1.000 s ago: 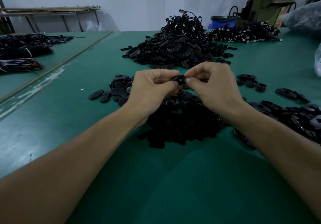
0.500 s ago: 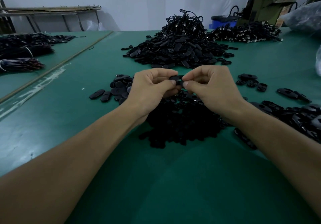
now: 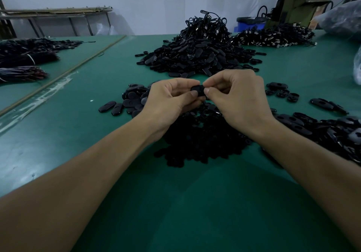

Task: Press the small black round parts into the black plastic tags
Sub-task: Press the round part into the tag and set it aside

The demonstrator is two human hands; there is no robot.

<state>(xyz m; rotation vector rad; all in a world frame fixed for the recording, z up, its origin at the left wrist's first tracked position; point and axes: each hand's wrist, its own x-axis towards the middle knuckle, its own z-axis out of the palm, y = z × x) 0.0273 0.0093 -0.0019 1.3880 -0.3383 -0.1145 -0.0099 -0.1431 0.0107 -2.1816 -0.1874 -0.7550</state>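
Note:
A black plastic tag (image 3: pixel 197 91) is pinched between both hands above the green table (image 3: pixel 175 203). My left hand (image 3: pixel 170 101) grips its left end with thumb and fingers. My right hand (image 3: pixel 236 99) pinches its right end, thumb tip against the tag. Whether a small round part sits under the fingertips is hidden. Below the hands lies a dark heap of small black round parts (image 3: pixel 203 140). Loose oval tags (image 3: pixel 129 103) lie to the left, and more tags (image 3: pixel 322 128) spread to the right.
A big pile of tags with cords (image 3: pixel 197 50) rises behind the hands, another pile (image 3: pixel 273 36) at the back right. Cord bundles (image 3: pixel 21 64) lie on the left table. A green machine (image 3: pixel 298 7) and a blue bin (image 3: pixel 250 24) stand at the back right.
Both hands stay together on the tag, shifting only slightly; the fingers of the right hand have adjusted their pinch on the tag's right end.

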